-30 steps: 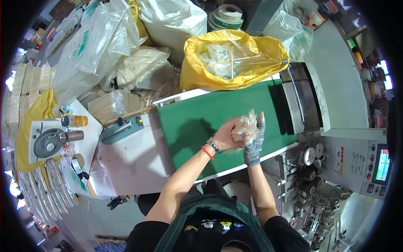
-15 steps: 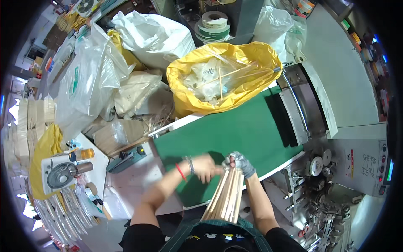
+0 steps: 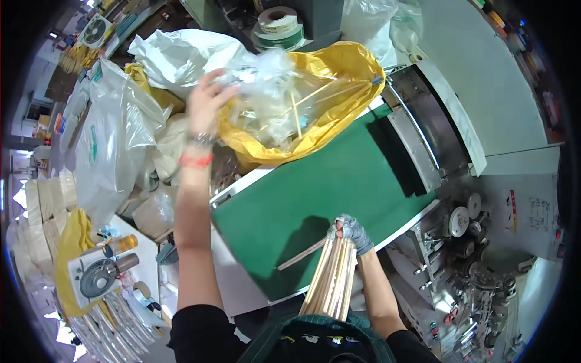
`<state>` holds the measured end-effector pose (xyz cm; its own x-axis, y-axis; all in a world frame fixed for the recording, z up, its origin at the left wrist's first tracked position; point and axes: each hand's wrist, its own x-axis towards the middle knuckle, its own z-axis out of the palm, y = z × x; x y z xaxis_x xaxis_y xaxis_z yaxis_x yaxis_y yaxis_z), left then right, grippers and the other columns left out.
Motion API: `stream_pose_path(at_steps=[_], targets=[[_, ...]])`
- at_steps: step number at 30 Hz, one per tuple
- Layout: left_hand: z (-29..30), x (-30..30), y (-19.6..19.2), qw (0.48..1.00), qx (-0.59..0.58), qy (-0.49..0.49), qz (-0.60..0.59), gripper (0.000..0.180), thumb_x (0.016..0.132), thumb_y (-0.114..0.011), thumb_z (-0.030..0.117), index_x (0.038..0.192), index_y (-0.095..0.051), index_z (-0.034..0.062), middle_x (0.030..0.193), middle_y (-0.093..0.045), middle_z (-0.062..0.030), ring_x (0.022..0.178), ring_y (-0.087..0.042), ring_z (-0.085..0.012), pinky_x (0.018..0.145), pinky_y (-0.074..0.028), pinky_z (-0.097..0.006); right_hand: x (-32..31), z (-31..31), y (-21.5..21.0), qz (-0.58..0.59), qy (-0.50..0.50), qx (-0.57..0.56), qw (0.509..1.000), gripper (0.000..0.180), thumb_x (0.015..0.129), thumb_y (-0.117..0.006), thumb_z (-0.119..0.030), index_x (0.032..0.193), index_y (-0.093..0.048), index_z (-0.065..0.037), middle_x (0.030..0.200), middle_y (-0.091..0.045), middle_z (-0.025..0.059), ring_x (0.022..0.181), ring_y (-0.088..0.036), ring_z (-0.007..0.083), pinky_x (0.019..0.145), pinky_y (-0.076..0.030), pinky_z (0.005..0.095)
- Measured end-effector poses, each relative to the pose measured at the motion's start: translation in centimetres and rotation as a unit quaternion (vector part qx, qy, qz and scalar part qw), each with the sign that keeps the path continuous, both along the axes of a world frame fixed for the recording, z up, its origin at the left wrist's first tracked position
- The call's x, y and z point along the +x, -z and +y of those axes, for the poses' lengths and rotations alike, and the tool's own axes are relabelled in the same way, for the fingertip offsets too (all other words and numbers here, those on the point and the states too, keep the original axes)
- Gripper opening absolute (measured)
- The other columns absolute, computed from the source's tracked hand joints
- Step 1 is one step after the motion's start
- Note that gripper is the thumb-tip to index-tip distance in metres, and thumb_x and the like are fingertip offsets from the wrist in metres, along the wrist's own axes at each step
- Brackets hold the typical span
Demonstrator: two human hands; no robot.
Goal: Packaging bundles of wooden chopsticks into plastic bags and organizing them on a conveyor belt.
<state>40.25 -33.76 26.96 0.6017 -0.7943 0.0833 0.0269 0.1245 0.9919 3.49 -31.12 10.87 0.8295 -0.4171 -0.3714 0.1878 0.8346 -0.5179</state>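
My left hand [image 3: 209,103], blurred by motion, is raised at the left rim of a yellow sack [image 3: 266,152]. Its fingers look spread, right beside a smeared clear plastic film [image 3: 263,74] over the sack's mouth; whether they touch it I cannot tell. In a grey fingerless glove, my right hand [image 3: 356,237] is closed round the top of a bundle of thin wooden sticks [image 3: 330,278] that fans down toward my apron. One stick [image 3: 301,253] slants away leftward over the green conveyor belt [image 3: 315,193]. Crumpled plastic and loose sticks fill the sack.
White sacks [image 3: 181,57] and clear plastic bags [image 3: 109,145] crowd the left side. A machine with a metal roller housing [image 3: 417,151] stands at the belt's right end. Tape rolls [image 3: 278,27] are stacked behind the sack. A small fan [image 3: 97,278] sits at lower left.
My left hand has gone from beside the bundle up and left to the yellow sack, where blurred plastic film now shows. A stick now slants leftward from the bundle. The view has shifted somewhat.
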Motion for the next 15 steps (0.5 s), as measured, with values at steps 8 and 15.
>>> stream_pose_path(at_steps=[8, 15], targets=[[25.9, -6.9, 11.4, 0.932, 0.28, 0.011, -0.229, 0.028, 0.064, -0.047, 0.0, 0.091, -0.053, 0.0002, 0.084, -0.056, -0.008, 0.077, -0.052, -0.0208, 0.07, -0.04, -0.028, 1.2, -0.5, -2.5, 0.041, -0.047, -0.06, 0.996, 0.023, 0.055, -0.065, -0.007, 0.074, -0.051, -0.005, 0.065, -0.053, 0.0065, 0.06, -0.053, 0.0172, 0.057, -0.044, 0.0268], [27.3, -22.2, 14.6, 0.941, 0.284, 0.087, 0.161, 0.056, 0.077, -0.045, 0.041, 0.115, -0.034, 0.0009, 0.118, -0.037, -0.0092, 0.111, -0.031, -0.0172, 0.089, -0.027, -0.03, 2.1, 0.0, -2.9, 0.044, -0.066, -0.073, 0.994, 0.026, 0.054, -0.065, -0.009, 0.075, -0.051, -0.005, 0.065, -0.052, 0.0065, 0.06, -0.052, 0.0167, 0.056, -0.043, 0.0268]])
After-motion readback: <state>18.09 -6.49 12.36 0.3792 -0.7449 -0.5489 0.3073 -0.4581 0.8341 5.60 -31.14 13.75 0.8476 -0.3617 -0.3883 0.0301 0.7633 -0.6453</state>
